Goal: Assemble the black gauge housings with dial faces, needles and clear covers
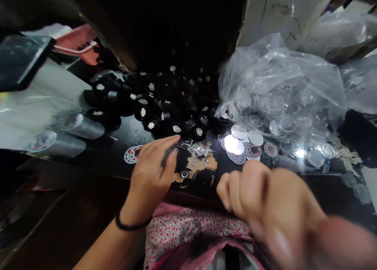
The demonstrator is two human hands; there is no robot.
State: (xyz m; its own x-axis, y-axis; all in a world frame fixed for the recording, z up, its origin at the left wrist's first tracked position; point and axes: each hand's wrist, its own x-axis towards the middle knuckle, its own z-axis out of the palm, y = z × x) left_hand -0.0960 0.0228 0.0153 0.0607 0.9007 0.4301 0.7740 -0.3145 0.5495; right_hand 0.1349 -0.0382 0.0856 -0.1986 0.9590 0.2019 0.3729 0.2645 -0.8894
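My left hand (154, 172) rests at the front edge of the dark worktable (118, 152), fingers together and stretched forward, with a thin dark object pinched between thumb and fingers that I cannot make out. Just ahead of its fingertips lies a small scatter of metal pins (198, 149). My right hand (265, 199) is close to the camera and blurred, fingers curled into a loose fist; whether it holds anything is hidden. A heap of black round casings (165, 105) fills the table's middle back. Printed round dials (250, 149) lie right of the pins.
A clear plastic bag of transparent round covers (282, 105) sits at the right. Two rolls of stacked discs in clear wrap (67, 132) lie at the left, with a phone (20, 60) above them. One printed dial (132, 154) lies alone near my left hand.
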